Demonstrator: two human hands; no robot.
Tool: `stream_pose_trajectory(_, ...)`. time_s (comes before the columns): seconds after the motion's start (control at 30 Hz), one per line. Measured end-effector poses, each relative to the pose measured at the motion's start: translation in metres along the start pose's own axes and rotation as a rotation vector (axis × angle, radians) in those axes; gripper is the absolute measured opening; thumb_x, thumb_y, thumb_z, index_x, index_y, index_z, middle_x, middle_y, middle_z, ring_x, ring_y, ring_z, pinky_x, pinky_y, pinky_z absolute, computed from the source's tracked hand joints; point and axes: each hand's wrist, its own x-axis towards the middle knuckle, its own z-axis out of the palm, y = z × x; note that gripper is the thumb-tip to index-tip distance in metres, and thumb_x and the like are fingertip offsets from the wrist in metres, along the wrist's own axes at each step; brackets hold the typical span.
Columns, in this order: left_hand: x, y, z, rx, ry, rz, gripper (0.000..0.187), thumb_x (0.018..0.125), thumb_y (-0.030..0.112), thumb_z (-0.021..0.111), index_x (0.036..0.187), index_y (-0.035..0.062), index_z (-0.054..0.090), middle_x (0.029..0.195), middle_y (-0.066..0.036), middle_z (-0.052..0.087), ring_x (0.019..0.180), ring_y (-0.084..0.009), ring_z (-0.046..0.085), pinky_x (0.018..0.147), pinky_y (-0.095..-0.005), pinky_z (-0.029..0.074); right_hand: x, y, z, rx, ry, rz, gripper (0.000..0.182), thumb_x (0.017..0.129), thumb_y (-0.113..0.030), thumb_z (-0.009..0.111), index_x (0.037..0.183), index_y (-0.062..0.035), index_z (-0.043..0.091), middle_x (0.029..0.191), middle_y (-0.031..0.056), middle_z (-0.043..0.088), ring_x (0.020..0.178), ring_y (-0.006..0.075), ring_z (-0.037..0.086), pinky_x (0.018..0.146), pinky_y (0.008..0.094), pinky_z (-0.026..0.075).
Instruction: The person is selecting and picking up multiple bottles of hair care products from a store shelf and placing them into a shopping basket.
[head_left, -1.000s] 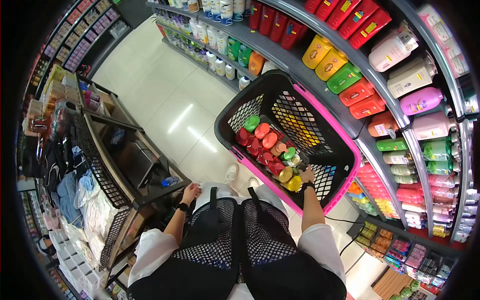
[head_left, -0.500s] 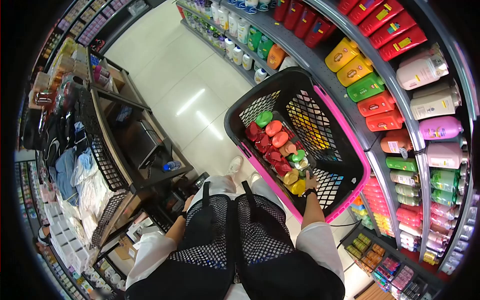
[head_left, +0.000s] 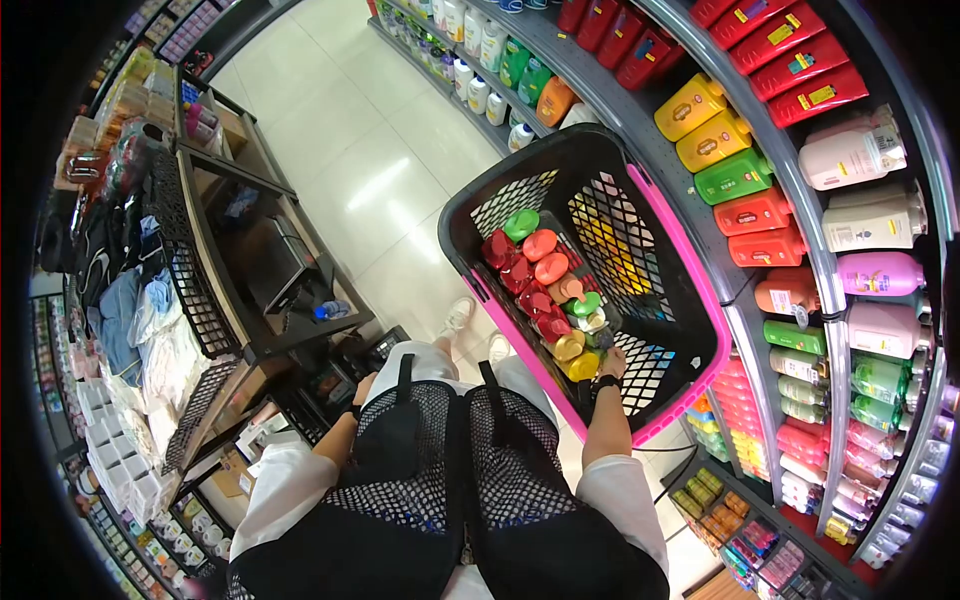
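My right hand reaches down into a black shopping basket with a pink rim. Its fingers look closed beside a dark item at the end of the bottle rows; what they grip is too small to make out. Bottles with red caps, orange caps, green caps and yellow or gold caps stand packed along the basket's left side. My left hand is low by the dark unit on the left, mostly hidden behind my wrist, so its fingers do not show.
Curved shelves of bottles rise along the right, close to the basket. On the left stands a wooden-framed unit with folded clothes beside it. Pale floor tiles run between. Low bins sit at lower right.
My right hand stays in the basket, shifting slightly left and down in view. The basket also appears a little further left as the camera view moves. The bottles keep their arrangement.
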Motion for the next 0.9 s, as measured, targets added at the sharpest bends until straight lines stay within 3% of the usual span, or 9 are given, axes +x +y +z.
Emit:
stream_pose_trajectory(0.07, 0.001, 0.007, -0.002, 0.071, -0.024, -0.048, 0.040, 0.086, 0.034, 0.056, 0.109, 0.0021, 0.063, 0.105, -0.022, 0.065, 0.102, -0.0377, 0.061, 0.086, -0.0426, 0.049, -0.011, -0.012, -0.008, -0.067, 0.011, -0.032, 0.020, 0.074, -0.009, 0.066, 0.094, -0.0087, 0.070, 0.085, 0.0098, 0.070, 0.078, 0.0252, 0.066, 0.073, 0.0373, 0.052)
stream_pose_trajectory(0.13, 0.021, -0.006, -0.004, 0.075, -0.043, -0.008, 0.042, 0.085, 0.035, 0.058, 0.111, 0.0026, 0.062, 0.105, -0.020, 0.066, 0.100, -0.0362, 0.062, 0.085, -0.0409, 0.049, -0.018, -0.027, -0.013, -0.132, -0.034, -0.160, 0.018, 0.077, -0.005, 0.063, 0.095, -0.0075, 0.065, 0.074, 0.0066, 0.062, 0.052, 0.0186, 0.056, 0.044, 0.0321, 0.045)
stream_pose_trajectory(0.33, 0.136, -0.033, -0.015, -0.357, -0.341, 0.087, 0.029, 0.092, 0.022, 0.054, 0.113, 0.0025, 0.058, 0.104, -0.010, 0.067, 0.092, -0.0220, 0.064, 0.079, -0.0316, 0.050, -0.054, -0.133, -0.075, -0.041, -0.266, 0.088, 0.027, 0.072, 0.008, 0.057, 0.094, -0.0067, 0.063, 0.074, 0.0061, 0.058, 0.054, 0.0207, 0.058, 0.046, 0.0355, 0.057)
stream_pose_trajectory(0.4, 0.109, 0.095, -0.056, -0.345, -0.309, 0.111, 0.025, 0.090, 0.020, 0.057, 0.109, 0.0046, 0.061, 0.092, -0.012, 0.067, 0.080, -0.0118, 0.063, 0.071, -0.0251, 0.051, -0.066, -0.167, -0.091, 0.031, -0.264, 0.066, 0.030, 0.070, 0.007, 0.060, 0.097, -0.0066, 0.064, 0.073, 0.0045, 0.058, 0.052, 0.0191, 0.059, 0.047, 0.0318, 0.058)
stream_pose_trajectory(0.47, 0.132, 0.109, -0.055, -0.395, -0.416, 0.270, 0.026, 0.092, 0.020, 0.055, 0.110, 0.0022, 0.060, 0.097, -0.011, 0.065, 0.085, -0.0170, 0.063, 0.076, -0.0287, 0.051, -0.087, -0.195, -0.106, -0.039, -0.308, -0.138, 0.033, 0.067, 0.005, 0.064, 0.097, -0.0068, 0.067, 0.073, 0.0030, 0.059, 0.056, 0.0180, 0.065, 0.047, 0.0291, 0.058)
stream_pose_trajectory(0.53, 0.118, 0.213, -0.072, 0.168, -0.589, 0.557, 0.029, 0.092, 0.022, 0.055, 0.112, 0.0012, 0.058, 0.095, -0.011, 0.065, 0.090, -0.0205, 0.063, 0.082, -0.0316, 0.049, -0.128, -0.241, -0.134, -0.117, -0.234, -0.244, 0.031, 0.067, 0.004, 0.065, 0.096, -0.0078, 0.068, 0.072, 0.0034, 0.060, 0.062, 0.0209, 0.069, 0.049, 0.0300, 0.059)
stream_pose_trajectory(0.67, 0.052, 0.363, -0.073, 0.271, -0.947, 0.904, 0.029, 0.094, 0.023, 0.053, 0.115, 0.0031, 0.057, 0.102, -0.013, 0.064, 0.098, -0.0237, 0.062, 0.087, -0.0328, 0.047, -0.182, -0.284, -0.173, -0.155, -0.141, -0.497, 0.028, 0.070, 0.000, 0.066, 0.096, -0.0085, 0.068, 0.092, 0.0105, 0.054, 0.069, 0.0231, 0.068, 0.049, 0.0298, 0.060)
stream_pose_trajectory(0.8, 0.002, 0.464, -0.052, -0.044, -0.731, 1.266, 0.043, 0.086, 0.019, 0.065, 0.123, 0.0044, 0.051, 0.122, -0.012, 0.056, 0.112, -0.0251, 0.055, 0.094, -0.0364, 0.044, -0.264, -0.341, -0.210, 0.101, -0.232, -0.449, 0.031, 0.070, 0.006, 0.066, 0.099, -0.0048, 0.067, 0.098, 0.0087, 0.052, 0.065, 0.0167, 0.065, 0.050, 0.0245, 0.057)
stream_pose_trajectory(0.9, -0.012, 0.501, -0.027, 0.137, -0.351, 1.563, 0.090, 0.064, 0.034, 0.079, 0.139, 0.0090, 0.036, 0.144, -0.016, 0.033, 0.131, -0.0356, 0.032, 0.108, -0.0493, 0.028, -0.334, -0.376, -0.217, 0.158, -0.271, -0.504, 0.031, 0.072, 0.004, 0.067, 0.101, -0.0057, 0.067, 0.103, 0.0101, 0.053, 0.075, 0.0173, 0.065, 0.052, 0.0243, 0.058)
